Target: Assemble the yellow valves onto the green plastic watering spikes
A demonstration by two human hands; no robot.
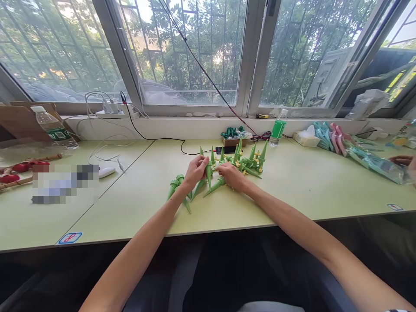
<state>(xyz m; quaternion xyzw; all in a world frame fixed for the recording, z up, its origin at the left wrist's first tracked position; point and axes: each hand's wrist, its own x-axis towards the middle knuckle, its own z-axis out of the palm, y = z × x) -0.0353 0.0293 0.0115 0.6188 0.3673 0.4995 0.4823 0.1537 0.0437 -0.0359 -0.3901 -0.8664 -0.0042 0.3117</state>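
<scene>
The left hand (196, 170) is grasping a green spike (209, 177), tapering downward below the grip; I cannot tell whether the right hand (230, 174) is holding anything.

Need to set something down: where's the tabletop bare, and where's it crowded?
Bare: tabletop between the seam and the green spikes; also right of the spikes, short of the bagged teal items. Crowded: around the left hand and right hand, amid spikes; far right, by another person's hand.
</scene>
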